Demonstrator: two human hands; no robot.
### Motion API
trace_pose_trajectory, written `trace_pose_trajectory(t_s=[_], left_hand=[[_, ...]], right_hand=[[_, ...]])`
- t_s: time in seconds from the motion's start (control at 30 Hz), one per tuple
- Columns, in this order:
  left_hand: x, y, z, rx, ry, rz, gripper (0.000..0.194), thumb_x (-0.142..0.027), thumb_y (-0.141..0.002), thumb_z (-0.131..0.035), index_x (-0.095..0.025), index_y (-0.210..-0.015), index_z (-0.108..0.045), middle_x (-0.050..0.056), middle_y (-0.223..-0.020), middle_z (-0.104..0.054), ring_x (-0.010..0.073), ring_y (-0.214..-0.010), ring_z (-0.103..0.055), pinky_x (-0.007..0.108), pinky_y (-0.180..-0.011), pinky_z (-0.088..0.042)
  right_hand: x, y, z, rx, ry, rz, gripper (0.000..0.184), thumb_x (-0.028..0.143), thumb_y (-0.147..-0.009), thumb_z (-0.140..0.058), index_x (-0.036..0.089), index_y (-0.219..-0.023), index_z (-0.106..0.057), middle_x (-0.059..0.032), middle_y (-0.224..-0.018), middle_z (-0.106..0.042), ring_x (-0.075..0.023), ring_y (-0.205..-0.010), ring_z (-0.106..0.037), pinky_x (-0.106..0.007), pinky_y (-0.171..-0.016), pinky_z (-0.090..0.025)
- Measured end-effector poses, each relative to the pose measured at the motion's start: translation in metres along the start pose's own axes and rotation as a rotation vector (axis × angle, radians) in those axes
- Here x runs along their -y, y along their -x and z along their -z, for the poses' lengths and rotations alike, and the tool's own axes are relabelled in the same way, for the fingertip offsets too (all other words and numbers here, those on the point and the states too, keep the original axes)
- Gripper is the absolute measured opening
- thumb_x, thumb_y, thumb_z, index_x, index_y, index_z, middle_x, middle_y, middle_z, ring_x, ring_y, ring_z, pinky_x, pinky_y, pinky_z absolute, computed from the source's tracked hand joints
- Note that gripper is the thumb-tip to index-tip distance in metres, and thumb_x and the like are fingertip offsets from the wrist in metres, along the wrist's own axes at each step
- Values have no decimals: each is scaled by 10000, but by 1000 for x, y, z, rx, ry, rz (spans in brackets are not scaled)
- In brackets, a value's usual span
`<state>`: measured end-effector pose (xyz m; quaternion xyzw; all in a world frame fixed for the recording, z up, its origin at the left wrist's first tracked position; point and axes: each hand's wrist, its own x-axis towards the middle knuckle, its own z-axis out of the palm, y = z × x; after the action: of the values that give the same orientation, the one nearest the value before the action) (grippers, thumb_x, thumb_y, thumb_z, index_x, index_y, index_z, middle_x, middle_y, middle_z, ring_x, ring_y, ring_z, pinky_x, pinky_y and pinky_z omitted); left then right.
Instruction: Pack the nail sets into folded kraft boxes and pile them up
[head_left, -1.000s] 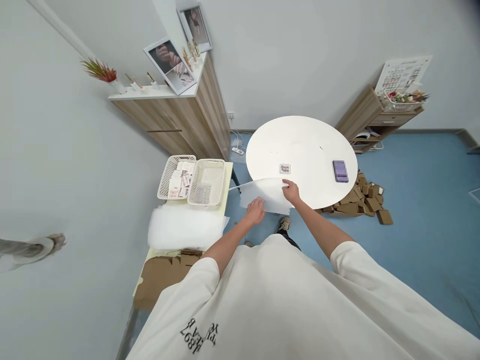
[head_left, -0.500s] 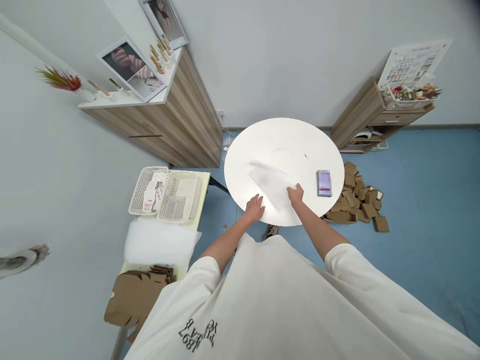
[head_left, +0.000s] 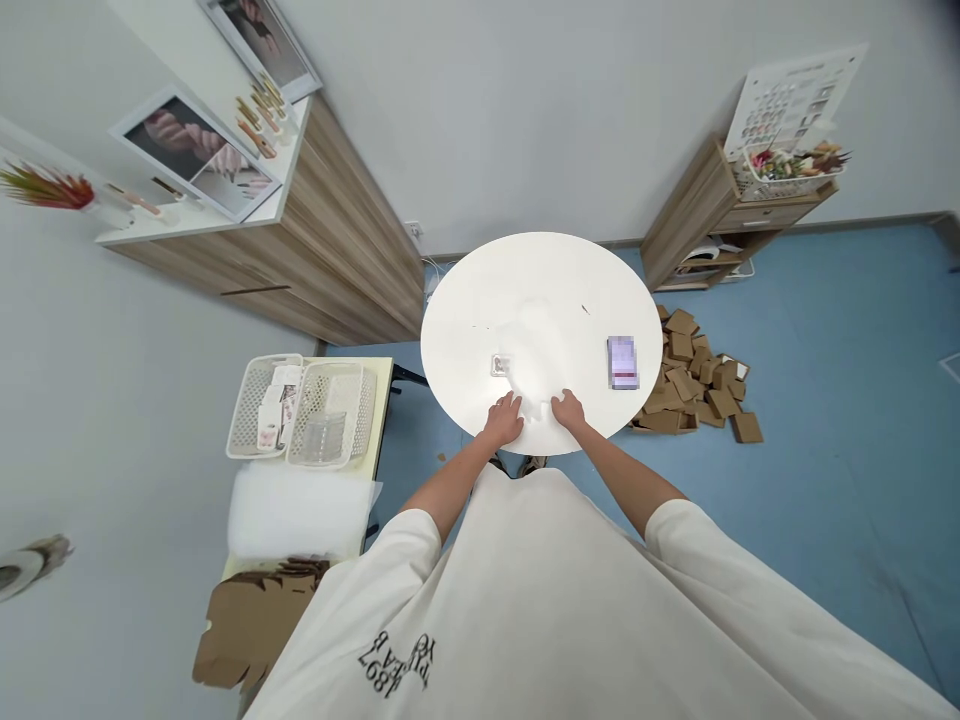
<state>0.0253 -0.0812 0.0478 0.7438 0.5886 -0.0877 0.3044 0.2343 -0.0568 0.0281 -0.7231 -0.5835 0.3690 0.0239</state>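
A translucent white packing sheet (head_left: 536, 355) lies on the round white table (head_left: 480, 275), hard to tell from the white top. My right hand (head_left: 568, 409) pinches its near right corner. At the near left corner is my left hand (head_left: 504, 419), its fingers curled in at the sheet's edge. Just beyond those fingers sits a small clear case (head_left: 500, 365) with something pinkish in it, beside the sheet's left part. A phone-like purple-screened object (head_left: 622, 362) rests near the table's right side.
On the left, a side table (head_left: 381, 375) holds two white baskets (head_left: 330, 372), a stack of white sheets (head_left: 300, 510) and flattened cardboard (head_left: 251, 620). Small brown boxes (head_left: 694, 375) are heaped on the floor at right. Wooden cabinets (head_left: 360, 220) stand behind.
The sheet has come down flatter and nearer to me. My right hand has moved left with it, and my left hand has closed in at its edge. The small case now shows.
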Motion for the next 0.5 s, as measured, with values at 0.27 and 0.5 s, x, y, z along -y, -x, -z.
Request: trace_pose_trajectory(t_s=[0.27, 0.5], left_hand=[[-2, -12, 8, -15, -19, 16, 414, -233, -932, -434, -207, -1344, -461, 141, -1466, -469, 302, -1374, -420, 458, -1091, -378], [29, -23, 30, -57, -49, 101, 390, -195, -920, -427, -198, -1307, -478, 147, -1420, -486, 305, -1329, -442, 452, -1060, -386]], right_hand=[[2, -5, 12, 46, 137, 159, 484, 259, -937, -462, 184, -1405, -558, -138, -1518, -460, -314, -1331, -480, -415, -1077, -417], [8, -19, 0, 203, 272, 307, 620, 277, -929, -499, 232, -1540, -401, -96, -1680, -194, -335, -1508, -221, -510, -1189, -247]])
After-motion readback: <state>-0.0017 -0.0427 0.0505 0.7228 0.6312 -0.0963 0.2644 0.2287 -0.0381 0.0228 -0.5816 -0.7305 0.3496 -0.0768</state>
